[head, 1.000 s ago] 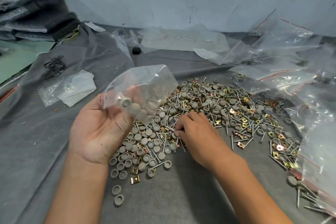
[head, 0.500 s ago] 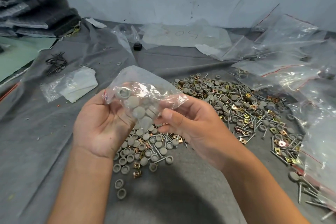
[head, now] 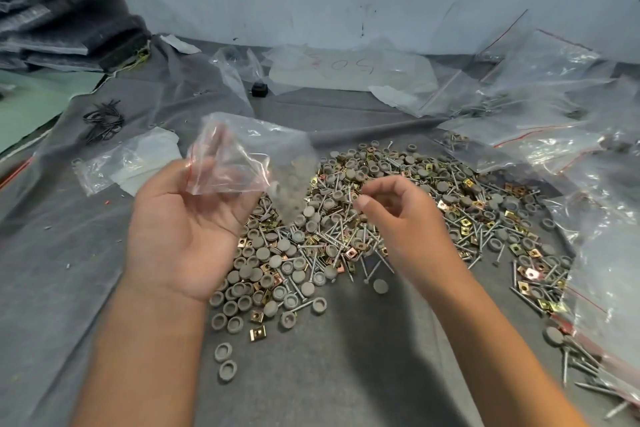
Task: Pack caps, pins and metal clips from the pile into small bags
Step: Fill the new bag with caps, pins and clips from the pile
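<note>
Two loose grey caps (head: pixel 225 360) are recorded nearest, low in the frame on the grey-covered table (head: pixel 346 374). Above them, at centre, the pile (head: pixel 398 215) of caps, pins and brass clips is spread. The small bag (head: pixel 242 163), blurred and part-filled with caps, is gripped at its mouth by the left hand (head: pixel 183 229), left of centre, presumably kept open for filling. The right hand (head: pixel 401 218) is held over the pile, fingertips pinched; any contents cannot be told. Further bags (head: pixel 540 87) are heaped at upper right.
</note>
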The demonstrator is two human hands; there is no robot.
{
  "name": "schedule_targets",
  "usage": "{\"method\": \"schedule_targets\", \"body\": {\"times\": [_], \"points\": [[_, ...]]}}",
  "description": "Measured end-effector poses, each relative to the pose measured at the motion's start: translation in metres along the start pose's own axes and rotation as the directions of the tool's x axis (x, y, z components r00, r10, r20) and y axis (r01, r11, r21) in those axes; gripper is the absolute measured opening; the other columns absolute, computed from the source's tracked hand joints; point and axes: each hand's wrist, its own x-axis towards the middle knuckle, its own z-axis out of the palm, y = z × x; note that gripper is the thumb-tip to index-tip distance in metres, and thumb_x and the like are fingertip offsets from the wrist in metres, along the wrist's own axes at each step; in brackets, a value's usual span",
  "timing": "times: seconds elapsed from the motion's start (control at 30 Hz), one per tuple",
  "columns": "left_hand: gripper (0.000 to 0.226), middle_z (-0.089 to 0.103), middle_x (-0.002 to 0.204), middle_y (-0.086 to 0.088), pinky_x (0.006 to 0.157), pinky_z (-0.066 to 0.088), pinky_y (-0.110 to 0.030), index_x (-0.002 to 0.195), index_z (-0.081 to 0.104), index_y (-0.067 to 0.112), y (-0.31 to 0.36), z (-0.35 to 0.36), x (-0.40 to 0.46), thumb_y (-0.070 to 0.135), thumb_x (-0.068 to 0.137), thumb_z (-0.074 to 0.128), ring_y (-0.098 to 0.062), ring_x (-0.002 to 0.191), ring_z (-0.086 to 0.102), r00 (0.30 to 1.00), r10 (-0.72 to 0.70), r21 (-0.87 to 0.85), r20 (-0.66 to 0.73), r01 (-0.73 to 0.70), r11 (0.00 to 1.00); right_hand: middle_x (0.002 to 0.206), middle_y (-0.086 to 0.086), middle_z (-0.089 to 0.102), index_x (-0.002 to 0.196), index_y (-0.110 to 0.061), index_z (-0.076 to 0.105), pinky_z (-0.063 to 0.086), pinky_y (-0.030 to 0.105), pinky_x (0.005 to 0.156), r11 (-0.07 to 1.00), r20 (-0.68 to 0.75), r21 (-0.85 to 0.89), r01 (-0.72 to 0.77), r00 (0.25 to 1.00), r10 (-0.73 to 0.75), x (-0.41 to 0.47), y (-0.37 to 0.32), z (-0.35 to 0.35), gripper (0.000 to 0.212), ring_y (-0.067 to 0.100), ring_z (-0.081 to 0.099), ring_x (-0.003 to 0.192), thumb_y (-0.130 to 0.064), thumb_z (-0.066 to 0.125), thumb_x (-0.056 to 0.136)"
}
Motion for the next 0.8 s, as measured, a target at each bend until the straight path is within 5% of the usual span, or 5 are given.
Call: {"method": "schedule_targets", "body": {"times": [0.1, 0.17, 0.23, 0.33, 0.8], "points": [[0.029, 0.077, 0.098, 0.013, 0.066, 0.063, -0.031, 0.106, 0.074, 0.025, -0.003, 0.002, -0.003, 0.006, 0.096, 0.054, -0.009, 0.079, 0.074, 0.95, 0.303, 0.468, -0.072, -0.236, 0.852, 0.094, -0.018, 0.066, 0.103, -0.035, 0.066, 0.055, 0.028, 0.078, 0.915, 0.002, -0.398, 0.072, 0.997, -0.078, 0.007, 0.018, 0.005, 0.008, -0.002, 0.061, 0.084, -0.029, 0.065, 0.097], [0.03, 0.074, 0.087, 0.011, 0.054, 0.057, -0.021, 0.106, 0.072, 0.04, -0.009, -0.002, -0.007, 0.014, 0.098, 0.059, -0.002, 0.07, 0.07, 0.884, 0.466, 0.801, 0.047, -0.312, 0.511, 0.107, -0.017, 0.066, 0.113, -0.034, 0.068, 0.054, 0.032, 0.086, 0.833, 0.109, -0.531, 0.154, 0.988, -0.113, 0.008, 0.026, 0.013, 0.017, 0.004, 0.061, 0.098, -0.03, 0.064, 0.098], [0.029, 0.063, 0.076, 0.008, 0.043, 0.044, -0.015, 0.112, 0.067, 0.045, -0.019, -0.008, -0.007, 0.021, 0.097, 0.059, 0.003, 0.051, 0.053, 0.863, 0.453, 0.938, 0.223, -0.316, 0.14, 0.118, -0.013, 0.063, 0.122, -0.036, 0.067, 0.047, 0.034, 0.093, 0.745, 0.206, -0.618, 0.252, 0.966, -0.156, 0.008, 0.028, 0.018, 0.024, 0.011, 0.051, 0.112, -0.035, 0.062, 0.098], [0.028, 0.062, 0.094, 0.015, 0.063, 0.046, -0.021, 0.12, 0.066, 0.038, -0.033, -0.008, -0.005, 0.024, 0.097, 0.061, 0.005, 0.058, 0.045, 0.895, 0.299, 0.943, 0.331, -0.303, -0.139, 0.124, -0.011, 0.058, 0.13, -0.04, 0.061, 0.041, 0.037, 0.099, 0.632, 0.301, -0.697, 0.339, 0.938, -0.17, 0.007, 0.025, 0.022, 0.032, 0.015, 0.043, 0.117, -0.043, 0.059, 0.098], [0.037, 0.054, 0.112, 0.025, 0.077, 0.045, -0.024, 0.125, 0.064, 0.035, -0.051, -0.017, -0.001, 0.03, 0.09, 0.072, 0.005, 0.063, 0.043, 0.92, 0.153, 0.923, 0.36, -0.328, -0.204, 0.111, -0.005, 0.056, 0.111, -0.029, 0.061, 0.038, 0.032, 0.078, 0.505, 0.199, -0.827, 0.247, 0.969, -0.147, -0.01, 0.014, 0.026, 0.019, 0.021, 0.052, 0.108, -0.042, 0.06, 0.097]]}}
